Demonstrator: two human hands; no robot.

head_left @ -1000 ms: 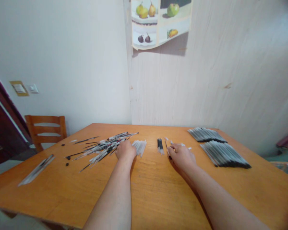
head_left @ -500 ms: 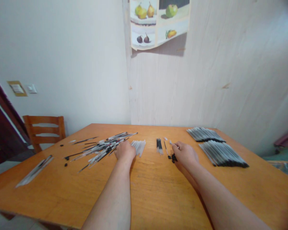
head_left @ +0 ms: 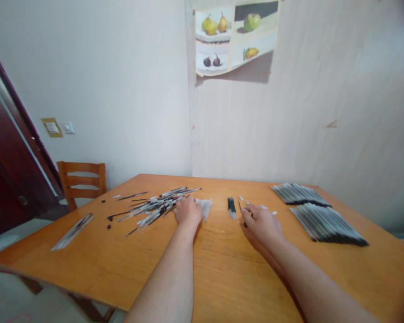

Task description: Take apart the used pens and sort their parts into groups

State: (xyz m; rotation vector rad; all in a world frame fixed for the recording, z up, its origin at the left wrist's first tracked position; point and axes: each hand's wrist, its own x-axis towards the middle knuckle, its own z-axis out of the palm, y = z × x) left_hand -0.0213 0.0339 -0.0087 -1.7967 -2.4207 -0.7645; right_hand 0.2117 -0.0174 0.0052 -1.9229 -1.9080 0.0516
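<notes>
My left hand (head_left: 188, 211) rests with curled fingers between a loose pile of pen parts (head_left: 160, 206) and a short row of clear pen barrels (head_left: 206, 209). Its fingertips are mostly hidden, so I cannot make out what they hold. My right hand (head_left: 261, 223) is low over the table, thumb and fingers drawn together beside a thin pen refill (head_left: 240, 206). Whatever is in that pinch is too small to name. A black cap (head_left: 245, 224) peeks out at its edge. Between the hands lies a small bundle of black-and-clear refills (head_left: 232, 208).
Two neat rows of clear pens with black ends, a far row (head_left: 300, 194) and a near row (head_left: 328, 224), lie at the right. Some clear strips or barrels (head_left: 72, 232) lie at the left. A wooden chair (head_left: 82, 179) stands past the table's (head_left: 222, 269) left edge.
The view has swung left, so everything sits further right. Against the table, my right hand has shifted a little left toward the refill and now covers most of the black caps. My left hand keeps its place.
</notes>
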